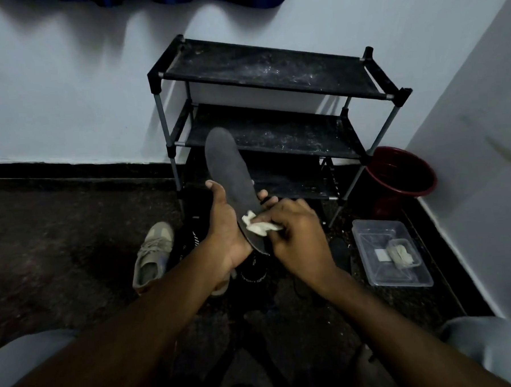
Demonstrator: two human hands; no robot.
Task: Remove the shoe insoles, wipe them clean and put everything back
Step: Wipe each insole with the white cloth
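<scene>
A long dark grey insole (229, 171) is held up in front of me, toe end pointing away. My left hand (225, 227) grips its heel half from the left, thumb along the edge. My right hand (297, 232) pinches a crumpled white wipe (257, 225) and presses it on the insole near the heel. Below my hands on the floor lie a beige sneaker (152, 255) and black shoes (252, 270), partly hidden by my arms.
A black three-tier shoe rack (271, 71) stands against the wall ahead. A red bucket (401, 174) sits in the corner at the right. A clear plastic tray (390, 254) holding white wipes lies on the dark floor to my right.
</scene>
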